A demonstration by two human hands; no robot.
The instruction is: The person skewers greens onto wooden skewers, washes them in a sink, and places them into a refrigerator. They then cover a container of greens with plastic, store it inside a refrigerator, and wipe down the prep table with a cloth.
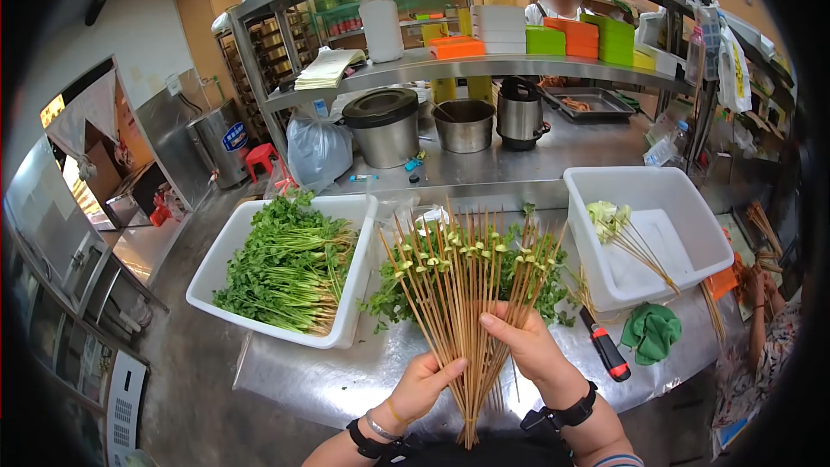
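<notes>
Hands [419, 392] [527, 343] pinching fanned skewers [460, 316], partly hiding greens [389, 298]; herb-filled tub [358, 281] left, red-black tool [612, 360], green cloth [650, 334] right.

I see tan skewers [445, 311] at centre. The left tub [363, 264] is white, the lower-right cloth [651, 333] green, the upper-left stool [260, 154] red.

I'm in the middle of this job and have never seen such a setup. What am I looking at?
No robot here: a person is working barehanded. The single picture comes from a camera on their head, looking forward and down. Their left hand and right hand hold a fanned bunch of thin skewers with small green pieces near the upper ends. On the metal table, a white tub of leafy greens stands on the left, a second white tub on the right.
</notes>
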